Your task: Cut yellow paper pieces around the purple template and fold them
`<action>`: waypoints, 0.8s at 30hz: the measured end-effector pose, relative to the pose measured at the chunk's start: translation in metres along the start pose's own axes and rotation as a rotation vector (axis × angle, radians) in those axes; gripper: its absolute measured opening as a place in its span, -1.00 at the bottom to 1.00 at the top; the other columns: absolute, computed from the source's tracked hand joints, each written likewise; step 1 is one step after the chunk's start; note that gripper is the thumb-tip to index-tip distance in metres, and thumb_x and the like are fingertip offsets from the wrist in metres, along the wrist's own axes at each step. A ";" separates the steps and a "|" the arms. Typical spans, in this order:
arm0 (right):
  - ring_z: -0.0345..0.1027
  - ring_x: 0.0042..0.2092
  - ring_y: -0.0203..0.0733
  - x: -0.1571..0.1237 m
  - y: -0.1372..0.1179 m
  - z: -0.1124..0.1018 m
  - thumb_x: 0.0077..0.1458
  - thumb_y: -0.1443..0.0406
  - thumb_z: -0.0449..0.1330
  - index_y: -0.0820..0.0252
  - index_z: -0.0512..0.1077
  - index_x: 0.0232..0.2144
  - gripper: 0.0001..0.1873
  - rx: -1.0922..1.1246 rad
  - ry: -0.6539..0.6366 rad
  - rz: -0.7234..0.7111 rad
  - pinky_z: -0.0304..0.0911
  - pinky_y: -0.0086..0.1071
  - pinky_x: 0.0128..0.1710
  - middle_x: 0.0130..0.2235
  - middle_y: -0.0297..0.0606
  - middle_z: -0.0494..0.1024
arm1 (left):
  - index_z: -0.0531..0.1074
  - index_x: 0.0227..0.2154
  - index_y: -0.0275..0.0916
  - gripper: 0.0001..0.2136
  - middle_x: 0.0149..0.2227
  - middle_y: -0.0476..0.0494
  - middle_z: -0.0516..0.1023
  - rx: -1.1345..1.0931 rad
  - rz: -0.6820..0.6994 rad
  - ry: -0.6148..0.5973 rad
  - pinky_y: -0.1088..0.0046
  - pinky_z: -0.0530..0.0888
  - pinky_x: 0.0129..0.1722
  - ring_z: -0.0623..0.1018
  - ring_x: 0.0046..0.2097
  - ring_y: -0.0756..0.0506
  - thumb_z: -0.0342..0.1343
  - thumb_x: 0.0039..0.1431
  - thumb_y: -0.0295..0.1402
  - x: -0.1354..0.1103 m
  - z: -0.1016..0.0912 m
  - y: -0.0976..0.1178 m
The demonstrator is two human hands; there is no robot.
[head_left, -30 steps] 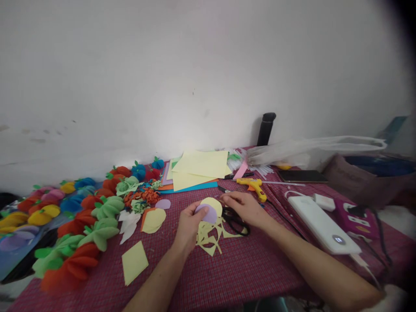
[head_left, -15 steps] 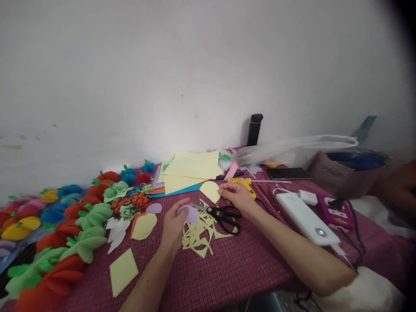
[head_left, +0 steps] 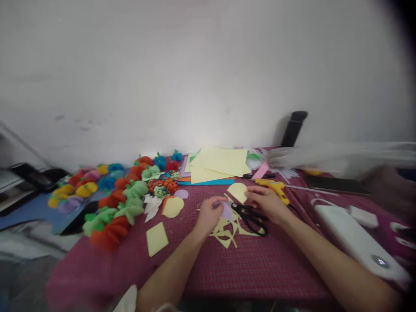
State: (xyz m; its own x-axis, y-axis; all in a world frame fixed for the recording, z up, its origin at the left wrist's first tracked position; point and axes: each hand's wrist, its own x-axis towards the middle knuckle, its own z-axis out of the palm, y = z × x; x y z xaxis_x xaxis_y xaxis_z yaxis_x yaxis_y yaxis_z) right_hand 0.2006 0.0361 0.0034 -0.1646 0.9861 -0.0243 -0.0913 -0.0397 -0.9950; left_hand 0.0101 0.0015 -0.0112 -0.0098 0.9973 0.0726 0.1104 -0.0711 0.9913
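Observation:
My left hand [head_left: 208, 216] pinches a small purple rounded cutout [head_left: 227, 211] between thumb and fingers. In my right hand [head_left: 268, 203] is the edge of a pale yellow cutout [head_left: 238, 193], rounded with a pointed end. Black-handled scissors [head_left: 251, 219] lie between the hands, on top of pale yellow offcuts [head_left: 227, 240]. To the left of my left hand are a purple cutout [head_left: 181, 194], a yellow rounded cutout [head_left: 173, 207] over an orange one, and a yellow four-sided piece [head_left: 157, 239].
Felt-like coloured pumpkin or flower shapes [head_left: 133, 190] crowd the table's left side. Yellow sheets [head_left: 221, 162] lie at the back by the wall. Rightward are a yellow glue gun [head_left: 276, 187], a black bottle [head_left: 293, 130], a phone [head_left: 336, 185] and a white power bank [head_left: 357, 240].
The view has swung left, so everything appears shifted rightward. Both hands keep hold of their cutouts, and the scissors remain on the offcuts.

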 end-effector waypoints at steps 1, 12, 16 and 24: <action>0.09 -0.62 -0.44 0.002 0.003 0.000 -0.18 0.23 0.26 0.26 0.39 -0.44 -0.77 0.018 0.008 0.035 -0.02 -0.53 -0.64 -0.61 -0.45 0.33 | 0.53 -0.35 -0.26 -0.78 -0.41 -0.15 0.54 0.028 0.050 0.020 0.47 0.36 -0.41 0.45 -0.41 -0.05 0.04 -0.07 -0.45 -0.002 0.000 0.005; 0.21 -0.60 -0.43 0.004 -0.018 0.079 -0.16 0.26 0.25 0.24 0.35 -0.49 -0.82 -0.147 -0.226 0.270 0.03 -0.59 -0.68 -0.61 -0.40 0.37 | 0.47 -0.16 -0.19 -0.72 -0.26 -0.21 0.51 0.299 0.432 -0.217 0.43 0.35 -0.19 0.47 -0.23 -0.08 -0.08 0.14 -0.41 -0.105 -0.037 0.062; 0.15 -0.64 -0.50 0.017 -0.013 0.134 -0.12 0.28 0.23 0.29 0.38 -0.55 -0.85 -0.174 -0.307 0.287 -0.03 -0.64 -0.74 -0.60 -0.37 0.42 | 0.51 -0.25 -0.14 -0.77 -0.32 -0.17 0.51 0.235 0.318 -0.104 0.46 0.35 -0.26 0.47 -0.28 -0.07 -0.03 0.12 -0.39 -0.112 -0.056 0.038; 0.18 -0.66 -0.50 0.040 0.022 0.202 0.05 0.36 0.05 0.31 0.35 -0.57 -0.80 -0.197 -0.279 0.388 0.08 -0.66 -0.72 -0.64 -0.34 0.42 | 0.53 -0.32 -0.14 -0.82 -0.35 -0.14 0.50 0.208 0.203 0.059 0.48 0.34 -0.27 0.46 -0.29 -0.06 0.02 0.08 -0.39 -0.124 -0.098 0.013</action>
State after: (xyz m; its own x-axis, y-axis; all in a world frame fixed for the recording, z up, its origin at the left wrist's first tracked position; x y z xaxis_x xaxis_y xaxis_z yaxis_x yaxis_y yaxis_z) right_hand -0.0068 0.0418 -0.0002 -0.4077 0.8233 -0.3950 0.2105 -0.3362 -0.9180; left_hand -0.0850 -0.1247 0.0031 -0.0236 0.9600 0.2790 0.3171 -0.2575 0.9127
